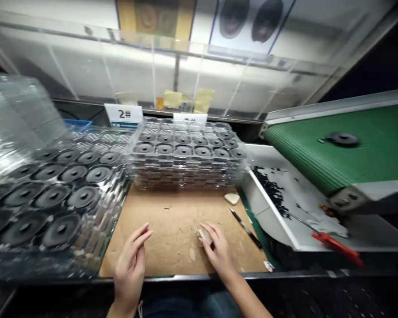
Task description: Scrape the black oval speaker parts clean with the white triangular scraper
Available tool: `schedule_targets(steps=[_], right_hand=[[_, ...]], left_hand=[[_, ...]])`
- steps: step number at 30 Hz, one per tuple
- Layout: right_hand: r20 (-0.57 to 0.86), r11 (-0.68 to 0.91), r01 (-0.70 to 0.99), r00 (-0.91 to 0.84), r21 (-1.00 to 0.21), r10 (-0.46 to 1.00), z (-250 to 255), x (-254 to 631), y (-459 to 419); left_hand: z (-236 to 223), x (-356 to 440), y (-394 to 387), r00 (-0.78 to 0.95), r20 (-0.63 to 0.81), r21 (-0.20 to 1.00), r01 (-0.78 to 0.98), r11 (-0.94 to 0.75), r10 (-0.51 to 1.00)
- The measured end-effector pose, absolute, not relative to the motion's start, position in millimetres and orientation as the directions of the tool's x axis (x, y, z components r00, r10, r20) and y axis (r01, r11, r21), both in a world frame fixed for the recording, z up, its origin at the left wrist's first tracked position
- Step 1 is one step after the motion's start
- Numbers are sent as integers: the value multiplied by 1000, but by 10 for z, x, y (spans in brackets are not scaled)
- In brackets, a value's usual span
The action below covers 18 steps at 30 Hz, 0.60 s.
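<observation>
My right hand (217, 251) is over the right half of the brown board (159, 229), its fingers curled round a small off-white piece (204, 236). What that piece is made of I cannot make out. My left hand (131, 260) hovers over the board's left front part, fingers stretched out, with nothing in it. Between the hands the board has scuffs and pale crumbs. A second off-white rounded piece (231, 198) lies near the board's right back corner. A black pen-like tool (245, 227) lies slantwise right of my right hand.
Stacked clear trays (185, 170) holding round black speaker-like parts stand behind the board. More such trays (96, 221) are on the left. On the right, a white bin (285, 229) contains black scraps and a red-handled screwdriver (338, 247). A green conveyor (378, 154) carries one black part (343, 138).
</observation>
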State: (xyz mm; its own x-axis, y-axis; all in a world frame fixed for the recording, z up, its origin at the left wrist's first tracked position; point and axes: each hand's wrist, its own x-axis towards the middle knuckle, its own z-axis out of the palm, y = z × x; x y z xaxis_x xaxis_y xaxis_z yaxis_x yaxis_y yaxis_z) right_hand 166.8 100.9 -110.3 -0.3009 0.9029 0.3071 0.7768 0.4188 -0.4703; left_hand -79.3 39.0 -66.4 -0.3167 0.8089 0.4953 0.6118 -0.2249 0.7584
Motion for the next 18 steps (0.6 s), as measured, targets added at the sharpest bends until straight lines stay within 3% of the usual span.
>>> schedule_targets(steps=[4, 6, 10, 12, 13, 15, 18], right_hand=[[225, 356, 832, -284, -425, 932, -846, 1854, 1183], [168, 395, 831, -358, -391, 919, -575, 1978, 1257], [114, 512, 793, -505, -330, 855, 358, 2328, 1465], [149, 508, 815, -486, -277, 861, 909, 2567, 1687], [178, 490, 842, -459, -227, 870, 1165, 2706, 1839], [231, 371, 927, -373, 54, 899, 1583, 3023, 2203], [328, 184, 977, -209, 104, 921, 1916, 3557, 2762]], left_hand=[[-914, -629, 665, -167, 420, 743, 628, -232, 892], [-1090, -636, 748, -191, 403, 723, 666, -183, 895], [-1286, -690, 821, -221, 388, 728, 669, -150, 895], [-1307, -713, 833, -187, 398, 700, 695, -165, 898], [-1312, -722, 839, -166, 405, 684, 708, -177, 899], [-1324, -739, 855, -134, 416, 665, 719, -200, 899], [-1349, -755, 880, -105, 429, 653, 722, -228, 897]])
